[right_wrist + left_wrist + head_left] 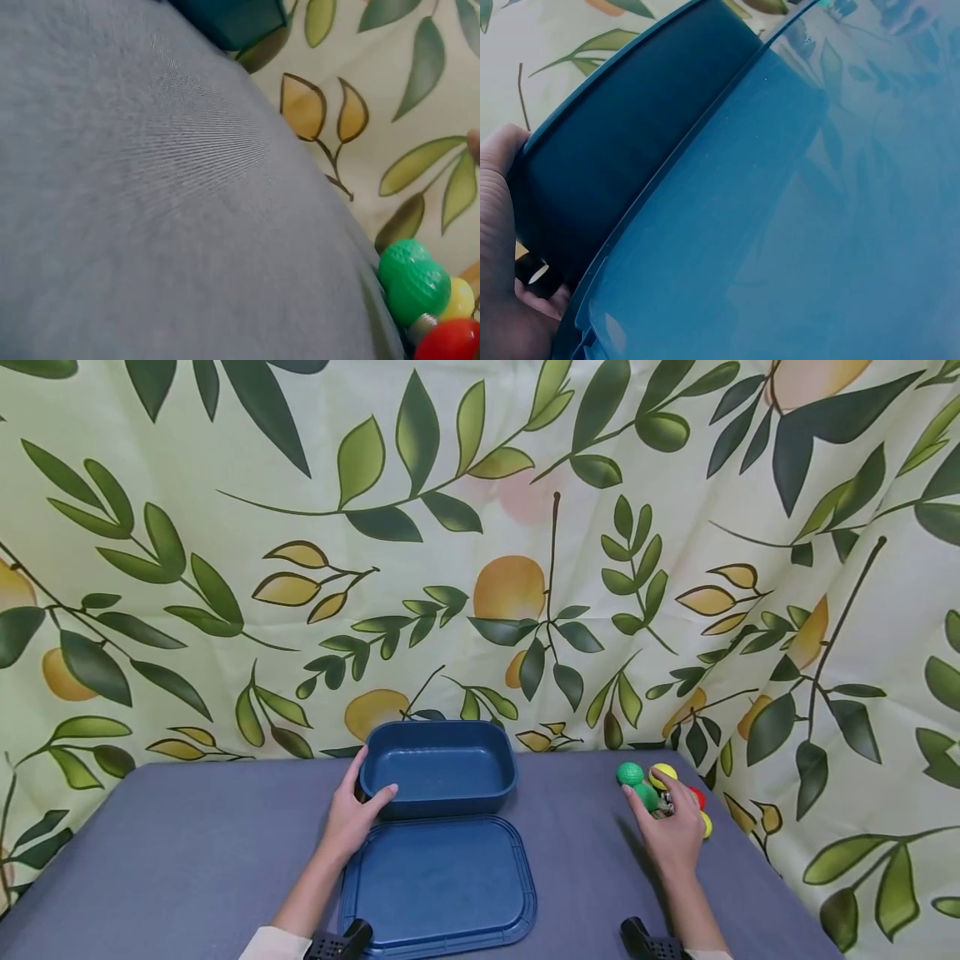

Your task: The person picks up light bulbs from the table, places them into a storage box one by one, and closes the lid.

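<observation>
A deep blue rectangular box (440, 807) stands upright near the table's back edge, its inside bare. My left hand (354, 817) grips its left end, the thumb at the front rim and the fingers round the side. In the left wrist view, the box's dark wall (630, 142) rises beside that thumb. Over at the right, my right hand (672, 833) is spread over a cluster of small balls, nothing held between thumb and fingers. Two green textured balls (418, 289), a yellow ball (663, 775) and a red ball (448, 342) show there; the hand partly hides the cluster.
A flat blue lid (442, 885) with a ridged rim lies in front of the box. A small silvery piece (422, 328) sits among the balls. The grey-blue cloth-covered table (210, 852) meets a leaf-patterned curtain (450, 543) behind and at the right.
</observation>
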Available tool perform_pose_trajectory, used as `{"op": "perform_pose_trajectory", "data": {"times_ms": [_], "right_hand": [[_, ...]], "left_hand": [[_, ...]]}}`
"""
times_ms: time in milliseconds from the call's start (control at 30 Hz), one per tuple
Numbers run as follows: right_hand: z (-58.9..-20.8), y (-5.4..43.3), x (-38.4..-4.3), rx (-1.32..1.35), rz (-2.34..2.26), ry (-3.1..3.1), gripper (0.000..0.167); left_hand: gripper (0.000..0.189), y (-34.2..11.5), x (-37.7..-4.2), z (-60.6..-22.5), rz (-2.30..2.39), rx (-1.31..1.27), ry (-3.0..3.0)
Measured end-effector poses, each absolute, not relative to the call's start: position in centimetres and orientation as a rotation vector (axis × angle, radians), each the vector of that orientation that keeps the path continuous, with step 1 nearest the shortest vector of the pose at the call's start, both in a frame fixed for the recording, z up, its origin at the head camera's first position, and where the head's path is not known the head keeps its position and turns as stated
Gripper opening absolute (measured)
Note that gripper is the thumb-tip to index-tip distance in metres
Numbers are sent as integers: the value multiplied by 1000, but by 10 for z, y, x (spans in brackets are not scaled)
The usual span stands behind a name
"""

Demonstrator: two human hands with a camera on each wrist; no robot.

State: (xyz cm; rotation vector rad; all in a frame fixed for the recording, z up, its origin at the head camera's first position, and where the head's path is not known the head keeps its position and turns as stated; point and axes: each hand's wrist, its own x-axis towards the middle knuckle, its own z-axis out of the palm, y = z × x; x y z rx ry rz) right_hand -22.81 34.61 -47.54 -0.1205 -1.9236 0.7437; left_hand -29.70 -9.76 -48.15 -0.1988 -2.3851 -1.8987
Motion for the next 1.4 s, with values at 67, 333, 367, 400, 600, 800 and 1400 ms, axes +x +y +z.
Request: {"op": "perform_pose_trajectory", "data": {"times_ms": [67, 333, 367, 400, 600, 800, 1400], "right_hand": [[-477, 347, -221, -161, 763, -1897, 49], [-484, 353, -197, -351, 820, -1931, 49], [-485, 353, -195, -367, 821, -1939, 49], [-486, 354, -194, -382, 831, -1945, 49], [-489, 354, -194, -496, 957, -2018, 50], [-489, 354, -194, -535, 1019, -2145, 50], [-482, 343, -193, -629, 1031, -2257, 46]], "left_hand": [[84, -99, -297, -481, -1910, -199, -2383], [84, -99, -298, -482, -1938, -224, -2373], [84, -99, -298, -482, -1936, -224, -2374], [84, -99, -298, -482, -1932, -224, -2379], [83, -100, -297, -481, -1871, -209, -2420], [83, -100, -297, -481, -1855, -208, -2437], [82, -97, -297, -479, -1850, -216, -2435]]}}
